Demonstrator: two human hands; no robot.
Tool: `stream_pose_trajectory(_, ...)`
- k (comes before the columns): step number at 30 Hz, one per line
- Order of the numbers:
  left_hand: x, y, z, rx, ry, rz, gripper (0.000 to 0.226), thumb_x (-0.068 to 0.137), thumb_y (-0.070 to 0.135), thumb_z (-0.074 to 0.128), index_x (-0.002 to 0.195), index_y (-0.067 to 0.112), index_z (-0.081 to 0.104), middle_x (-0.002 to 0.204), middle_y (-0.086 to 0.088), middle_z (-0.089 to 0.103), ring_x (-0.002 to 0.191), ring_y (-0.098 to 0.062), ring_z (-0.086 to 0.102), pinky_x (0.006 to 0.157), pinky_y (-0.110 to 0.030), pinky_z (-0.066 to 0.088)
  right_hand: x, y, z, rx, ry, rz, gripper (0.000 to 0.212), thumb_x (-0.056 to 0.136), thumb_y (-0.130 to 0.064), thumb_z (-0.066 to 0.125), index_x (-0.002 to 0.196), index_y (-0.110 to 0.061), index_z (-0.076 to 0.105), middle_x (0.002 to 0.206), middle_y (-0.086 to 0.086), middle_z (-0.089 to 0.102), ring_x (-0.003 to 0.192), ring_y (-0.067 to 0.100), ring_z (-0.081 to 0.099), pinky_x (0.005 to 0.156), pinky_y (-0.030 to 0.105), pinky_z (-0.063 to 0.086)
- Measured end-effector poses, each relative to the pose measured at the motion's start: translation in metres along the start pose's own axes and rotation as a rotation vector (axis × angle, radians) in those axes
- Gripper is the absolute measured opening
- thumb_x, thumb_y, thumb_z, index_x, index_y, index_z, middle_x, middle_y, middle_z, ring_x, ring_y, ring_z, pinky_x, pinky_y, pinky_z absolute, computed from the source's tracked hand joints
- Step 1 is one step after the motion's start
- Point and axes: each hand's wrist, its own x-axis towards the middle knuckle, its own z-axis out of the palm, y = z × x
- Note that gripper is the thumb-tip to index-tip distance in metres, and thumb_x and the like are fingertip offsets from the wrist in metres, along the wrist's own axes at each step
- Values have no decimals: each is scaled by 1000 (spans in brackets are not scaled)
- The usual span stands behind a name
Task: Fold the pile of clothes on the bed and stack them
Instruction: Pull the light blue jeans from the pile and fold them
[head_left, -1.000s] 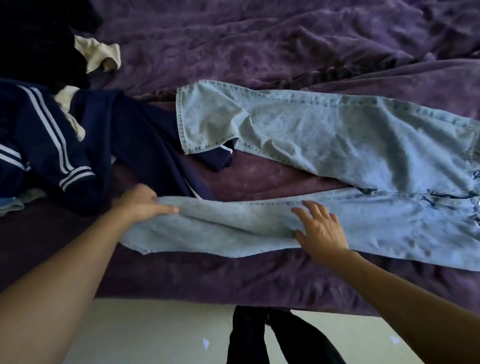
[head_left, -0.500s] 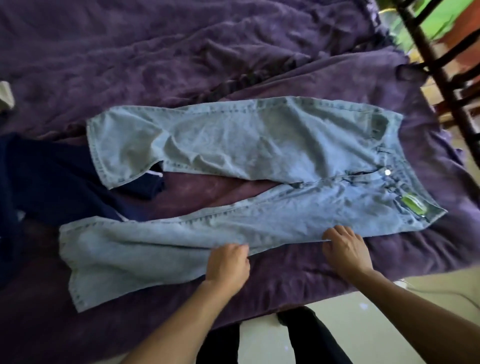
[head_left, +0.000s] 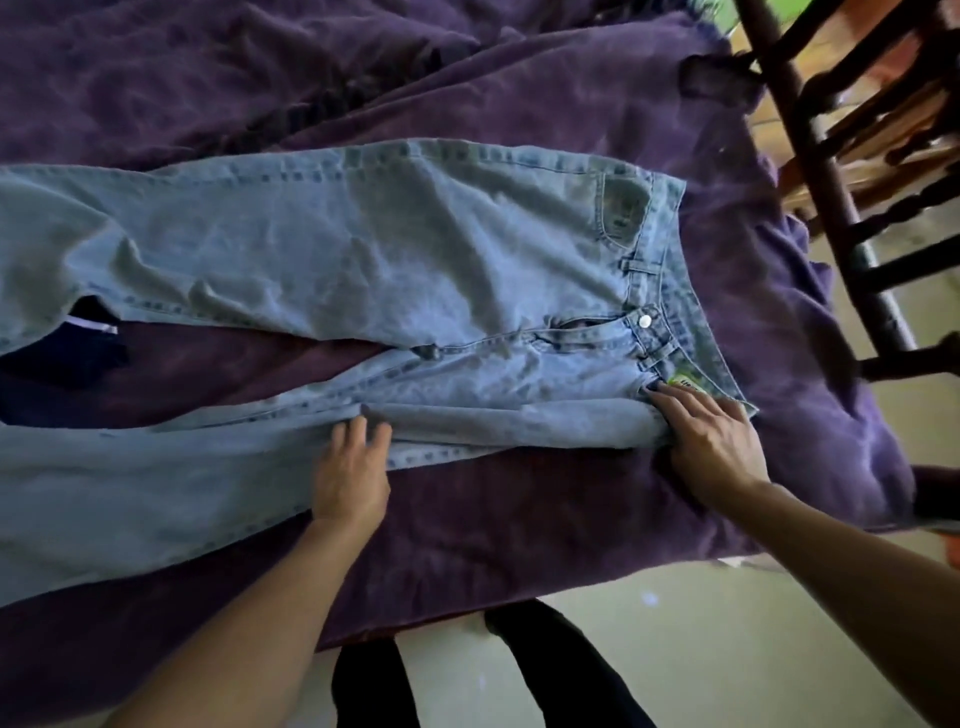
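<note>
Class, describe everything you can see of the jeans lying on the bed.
The jeans are light blue, creased denim, spread front-up on the purple bedspread, waistband right, legs parted and running left out of frame. Silver button, belt loop and green tag show. The left hand and right hand press their near edge.

A strip of bare purple cover runs along the bed (head_left: 519, 519) between the near edge of the jeans (head_left: 363, 249) and the bed's edge. It is open from the floor side and bounded by the left hand (head_left: 350, 478) and the right hand (head_left: 711, 436), whose fingers lie on the denim. Beyond the jeans the rumpled cover is wide and free. The wedge between the two legs is narrow — a navy garment (head_left: 52, 374) blocks its left end. At the right, a dark wooden chair (head_left: 826, 182) crowds the bed's corner.
</note>
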Motion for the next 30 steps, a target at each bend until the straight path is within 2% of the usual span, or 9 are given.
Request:
stream_pose_trajectory(4, -15, -4, -12, -135, 60, -25, 34, 78, -6, 54, 109, 5, 64, 109, -9, 59, 105, -29, 54, 74, -41, 46, -9, 21, -5, 69, 108, -81, 47, 64, -25, 47, 102, -12, 71, 112, 4, 71, 103, 23, 68, 84, 34, 40)
stream_pose_trajectory(7, -52, -12, -17, -128, -42, 12, 24, 75, -8, 50, 87, 4, 67, 91, -8, 64, 90, -29, 61, 68, -41, 48, -21, 21, -12, 106, 109, -100, 36, 71, -26, 50, 95, -15, 73, 107, 2, 73, 97, 21, 70, 79, 36, 51)
stream_pose_trajectory(11, -105, -21, -16, 51, -268, -47, 24, 81, 3, 45, 84, 20, 61, 97, 3, 66, 94, -20, 62, 73, -33, 46, -51, 9, -17, 108, 76, -101, 23, 69, -32, 73, 88, -19, 75, 101, -1, 75, 91, 17, 72, 75, 30, 47)
stream_pose_trajectory(14, -122, -28, -14, 78, -300, -48, 26, 83, 8, 43, 63, 22, 33, 96, 2, 66, 94, -20, 62, 70, -31, 42, -75, 0, -19, 100, 49, -74, 25, 67, -33, 71, 88, -20, 76, 98, -2, 75, 88, 16, 72, 75, 31, 43)
stream_pose_trajectory(17, -118, -42, -25, -4, -193, -37, 29, 83, 8, 45, 61, 23, 33, 86, 1, 66, 86, -21, 63, 63, -30, 38, -80, -1, -29, 135, 1, 0, 33, 60, -17, 86, 91, -16, 76, 93, 3, 75, 83, 24, 73, 74, 41, 51)
stream_pose_trajectory(21, -89, -68, -73, -372, 124, -88, 14, 85, 7, 57, 74, 13, 65, 74, -4, 65, 73, -27, 63, 63, -37, 49, -46, 2, -59, 162, 105, 47, 24, 70, -9, 80, 93, -10, 74, 87, 11, 74, 78, 34, 70, 71, 46, 52)
stream_pose_trajectory(22, -79, -73, -89, -429, 209, -120, 10, 83, 6, 59, 79, 12, 67, 74, -7, 66, 73, -30, 62, 64, -38, 50, -34, 1, -67, 161, 167, 35, 18, 76, -10, 72, 93, -8, 72, 87, 13, 73, 78, 36, 69, 69, 46, 52)
stream_pose_trajectory(25, -42, -86, -136, -480, 382, -176, 12, 83, 6, 62, 89, 13, 69, 82, -11, 69, 77, -34, 62, 66, -39, 50, 5, -8, -89, 184, 291, 42, 25, 80, -16, 54, 97, -7, 69, 92, 15, 71, 84, 38, 66, 71, 45, 48)
stream_pose_trajectory(30, 40, -90, -190, -566, 487, -254, 13, 89, 13, 61, 98, 6, 68, 95, -14, 69, 86, -32, 62, 72, -34, 45, 96, -11, -102, 210, 359, 160, 19, 89, -13, 55, 103, -11, 67, 99, 16, 69, 87, 41, 63, 76, 46, 45)
